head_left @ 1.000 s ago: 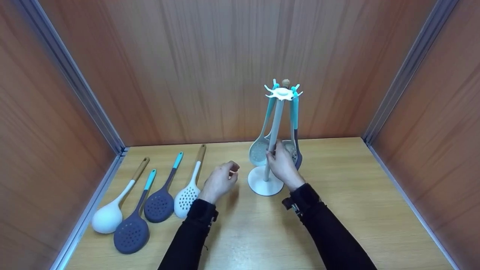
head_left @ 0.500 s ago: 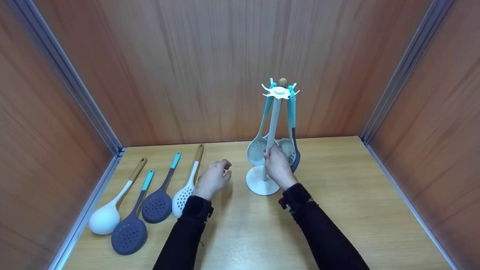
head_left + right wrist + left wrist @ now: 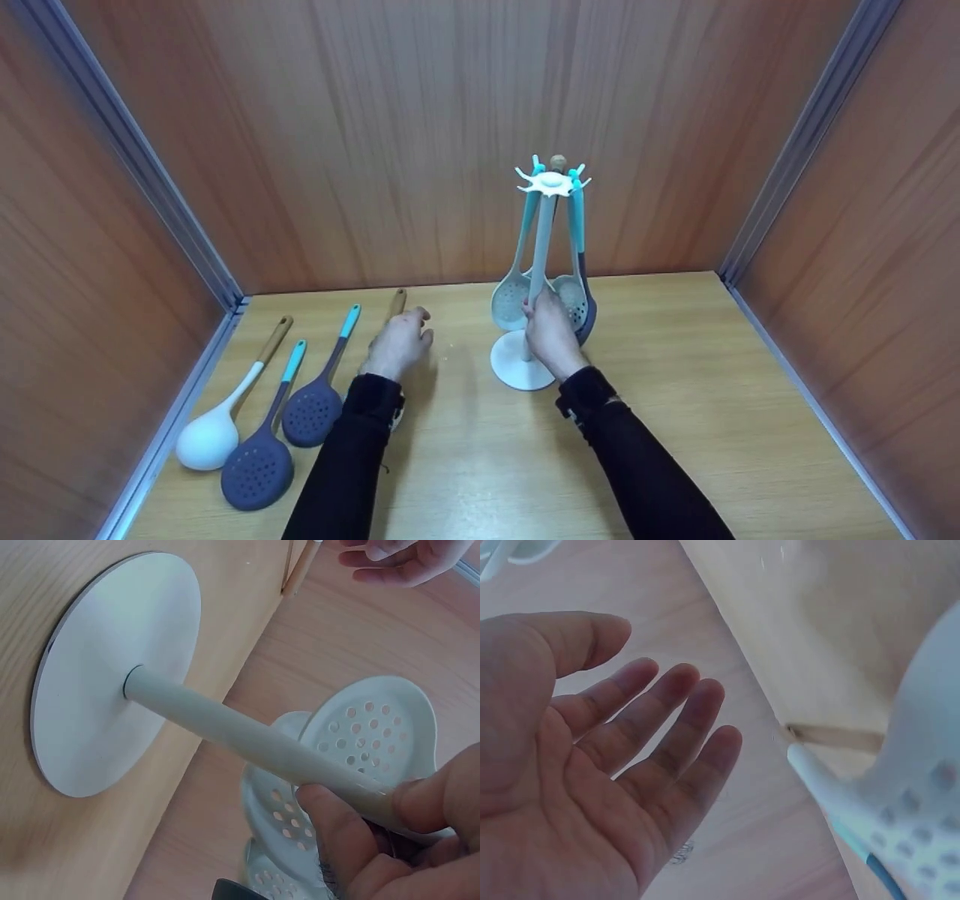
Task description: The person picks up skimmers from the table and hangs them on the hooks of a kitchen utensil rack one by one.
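My right hand (image 3: 553, 334) grips the pale pole (image 3: 541, 247) of a standing utensil rack, just above its round white base (image 3: 112, 682). Several utensils hang from the rack's white hooked top (image 3: 550, 182), among them a pale skimmer (image 3: 510, 300). To the left, my left hand (image 3: 400, 345) hovers with loosely bent fingers and holds nothing. Beneath it lies a white skimmer, mostly hidden in the head view except for its wooden handle (image 3: 397, 300). The left wrist view shows this skimmer's perforated head (image 3: 922, 795) beside the hand.
On the table's left side lie a white ladle (image 3: 208, 441) with a wooden handle and two dark skimmers (image 3: 257, 472) with turquoise handle ends. Wooden panels (image 3: 390, 135) stand behind and at both sides, with grey metal strips along the corners.
My left hand has moved left, away from the rack and over the white skimmer, covering most of it. My right hand keeps its grip on the pole.
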A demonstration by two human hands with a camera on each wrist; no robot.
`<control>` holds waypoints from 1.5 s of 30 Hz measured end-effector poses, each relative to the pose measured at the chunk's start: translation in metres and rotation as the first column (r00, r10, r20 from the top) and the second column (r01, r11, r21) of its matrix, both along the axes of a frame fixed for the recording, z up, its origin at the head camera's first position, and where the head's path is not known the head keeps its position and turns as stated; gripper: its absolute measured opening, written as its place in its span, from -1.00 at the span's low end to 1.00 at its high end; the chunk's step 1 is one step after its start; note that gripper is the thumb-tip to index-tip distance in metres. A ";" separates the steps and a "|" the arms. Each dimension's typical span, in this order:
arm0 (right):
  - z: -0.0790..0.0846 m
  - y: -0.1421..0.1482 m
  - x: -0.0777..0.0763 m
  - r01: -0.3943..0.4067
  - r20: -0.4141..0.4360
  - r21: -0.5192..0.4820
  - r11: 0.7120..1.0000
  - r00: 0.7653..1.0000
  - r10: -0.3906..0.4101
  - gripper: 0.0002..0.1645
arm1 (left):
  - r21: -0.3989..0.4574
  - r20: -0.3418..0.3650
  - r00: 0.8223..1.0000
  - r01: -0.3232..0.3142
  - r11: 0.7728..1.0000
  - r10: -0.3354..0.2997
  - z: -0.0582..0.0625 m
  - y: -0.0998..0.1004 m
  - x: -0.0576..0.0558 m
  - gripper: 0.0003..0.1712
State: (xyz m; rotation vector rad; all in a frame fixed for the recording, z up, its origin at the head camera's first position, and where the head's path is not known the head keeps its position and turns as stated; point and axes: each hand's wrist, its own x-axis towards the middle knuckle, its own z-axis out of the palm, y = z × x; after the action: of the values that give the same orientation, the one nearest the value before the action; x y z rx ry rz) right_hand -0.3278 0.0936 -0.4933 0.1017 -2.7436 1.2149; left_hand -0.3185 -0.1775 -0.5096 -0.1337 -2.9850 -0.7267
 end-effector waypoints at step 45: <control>-0.003 0.012 -0.002 -0.095 -0.063 0.100 0.990 0.993 0.102 -0.63 | -0.293 0.228 0.963 -0.075 0.953 0.146 -0.051 -0.061 -0.053 -0.82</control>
State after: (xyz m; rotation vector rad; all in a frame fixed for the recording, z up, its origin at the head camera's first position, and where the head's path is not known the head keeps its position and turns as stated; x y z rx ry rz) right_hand -0.3298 0.1059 -0.4959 0.2874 -2.7669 1.0786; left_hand -0.3713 -0.2381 -0.5609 0.1222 -3.2860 -0.3214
